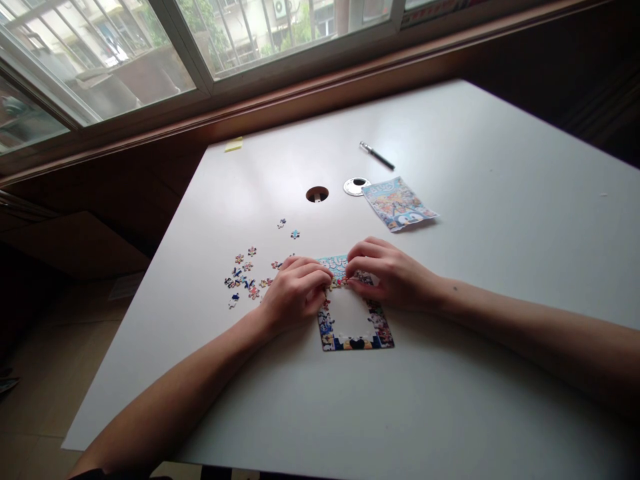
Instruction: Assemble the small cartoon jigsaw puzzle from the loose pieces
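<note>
A partly assembled jigsaw puzzle [357, 343] lies on the white table, its frame joined around a bare white middle. My left hand [300, 290] rests at the puzzle's upper left side, fingers curled and pressed together over the pieces. Across from it, my right hand [387, 270] covers the upper right part with bent fingers, thumb and fingertips close together. Whatever either hand pinches is too small to make out. Several loose puzzle pieces [254, 292] are scattered left of my left hand, and a blue piece [295, 235] lies farther back.
A creased picture sheet [400, 203] lies behind my right hand. Beyond are a round metal cover [354, 187], a cable hole [317, 195] and a black pen [377, 156]. A yellow sticker [233, 144] marks the white table's [450, 147] back left corner, near the window.
</note>
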Available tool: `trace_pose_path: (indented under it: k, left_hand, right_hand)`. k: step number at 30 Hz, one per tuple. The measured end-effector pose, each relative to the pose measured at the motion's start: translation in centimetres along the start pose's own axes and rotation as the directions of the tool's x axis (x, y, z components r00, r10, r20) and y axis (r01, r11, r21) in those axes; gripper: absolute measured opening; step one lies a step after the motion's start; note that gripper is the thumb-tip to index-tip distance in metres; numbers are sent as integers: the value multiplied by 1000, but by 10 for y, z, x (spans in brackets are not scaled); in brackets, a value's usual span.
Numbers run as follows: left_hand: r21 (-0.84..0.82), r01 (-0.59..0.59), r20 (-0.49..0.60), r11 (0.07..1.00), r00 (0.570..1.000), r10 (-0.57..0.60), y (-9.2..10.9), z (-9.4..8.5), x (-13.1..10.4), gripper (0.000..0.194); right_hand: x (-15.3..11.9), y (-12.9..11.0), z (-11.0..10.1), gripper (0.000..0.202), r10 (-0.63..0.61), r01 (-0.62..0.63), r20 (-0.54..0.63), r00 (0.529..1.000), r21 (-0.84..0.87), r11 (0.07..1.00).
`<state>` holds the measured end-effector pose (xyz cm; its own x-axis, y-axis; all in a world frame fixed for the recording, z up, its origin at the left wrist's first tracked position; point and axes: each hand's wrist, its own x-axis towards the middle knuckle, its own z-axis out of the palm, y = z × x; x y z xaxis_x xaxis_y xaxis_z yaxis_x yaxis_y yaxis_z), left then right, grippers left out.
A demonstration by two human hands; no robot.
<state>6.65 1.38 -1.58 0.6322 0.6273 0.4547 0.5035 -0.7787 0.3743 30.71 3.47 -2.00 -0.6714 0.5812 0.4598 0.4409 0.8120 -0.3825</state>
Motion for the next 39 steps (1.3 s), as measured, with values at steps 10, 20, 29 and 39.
trace_pose_path:
  k: [10,20,29,39]
  left_hand:
    - [5,2,-3,1000,1000,-2,-1,1,-1,19]
    - [49,-64,-14,997,998,64,-3,2,-2,29]
    - [85,-64,3,994,998,64,-2,2,-1,25]
    - [105,-62,23,993,998,60,-1,2,0,24]
  right_hand:
    - [0,0,0,7,-23,24,-8,1000,15,1000]
    - [-1,2,1,8,-28,28,-6,1000,11,1000]
    - [-1,1,1,7,-27,27,-4,1000,17,999]
    - [1,-1,-3,21,-33,33,-22,999,31,999]
